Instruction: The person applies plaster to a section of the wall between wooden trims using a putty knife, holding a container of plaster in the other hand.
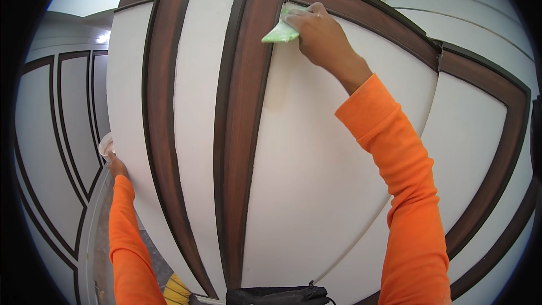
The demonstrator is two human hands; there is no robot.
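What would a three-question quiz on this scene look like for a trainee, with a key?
1. True or false: the left hand holds a round white container.

2. Multiple choice: the right hand holds a flat, pale green pointed piece. Which part of the large white panel bordered by brown and black trim is it nearest?
a) lower edge
b) upper left corner
c) centre

3. Fill in the colour: both long fabric sleeves are ____.

Key: 1 true; 2 b; 3 orange.
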